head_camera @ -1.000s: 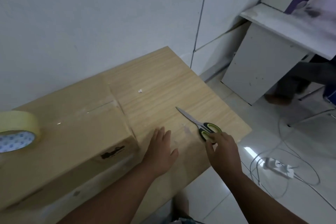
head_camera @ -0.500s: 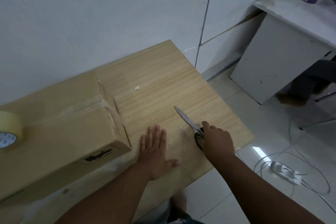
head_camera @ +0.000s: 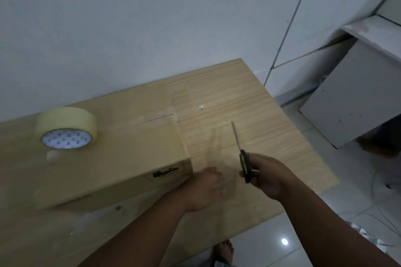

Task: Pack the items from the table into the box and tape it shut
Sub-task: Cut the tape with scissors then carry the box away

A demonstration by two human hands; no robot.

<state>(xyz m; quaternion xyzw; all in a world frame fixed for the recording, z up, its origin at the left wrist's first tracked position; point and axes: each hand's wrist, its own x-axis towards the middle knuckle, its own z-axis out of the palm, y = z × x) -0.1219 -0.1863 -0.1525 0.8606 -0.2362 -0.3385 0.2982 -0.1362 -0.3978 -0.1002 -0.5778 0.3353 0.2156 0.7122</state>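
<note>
Light wood-grain surface [head_camera: 249, 102] carries the closed brown cardboard box [head_camera: 134, 147] on its left side, pale yellow tape roll [head_camera: 67, 123] on the box top, left hand [head_camera: 206, 188] blurred at the box's near right corner, grip unclear, right hand [head_camera: 269, 178] clutching black-handled scissors [head_camera: 239, 149], blades pointing away.

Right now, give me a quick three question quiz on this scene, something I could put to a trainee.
1. True or false: the tape roll rests on top of the box.
2. Which hand grips the scissors? A) left B) right
3. Fill in: the box stands on the wooden ____.
Key: 1 true; 2 B, the right hand; 3 table.
</note>
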